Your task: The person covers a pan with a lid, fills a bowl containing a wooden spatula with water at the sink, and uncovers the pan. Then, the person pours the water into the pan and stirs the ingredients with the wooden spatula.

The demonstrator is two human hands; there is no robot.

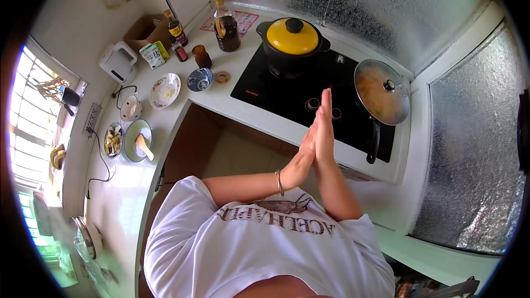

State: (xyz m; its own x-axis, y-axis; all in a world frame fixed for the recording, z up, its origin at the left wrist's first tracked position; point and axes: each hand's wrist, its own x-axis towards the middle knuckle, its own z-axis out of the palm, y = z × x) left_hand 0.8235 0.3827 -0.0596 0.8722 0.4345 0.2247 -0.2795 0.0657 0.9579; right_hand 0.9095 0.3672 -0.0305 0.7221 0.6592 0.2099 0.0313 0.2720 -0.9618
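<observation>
My left hand (pixel 301 161), with a bracelet at the wrist, and my right hand (pixel 324 135) are pressed palm to palm at the front edge of the black cooktop (pixel 265 89). Their fingers are stretched out straight and point away from me; nothing shows between them. A glass-lidded pan (pixel 381 95) with food inside sits just right of the hands, its black handle (pixel 375 142) toward me. Farther back on the cooktop stands a black pot (pixel 284 66) under a yellow lid (pixel 292 37).
Left of the cooktop, the counter (pixel 124 193) holds a patterned plate (pixel 165 90), a blue bowl (pixel 200 79), a bowl with a wooden spatula (pixel 138 140), a white kettle (pixel 118 63) and a large sauce bottle (pixel 227 30). A frosted glass panel (pixel 475 143) stands at the right.
</observation>
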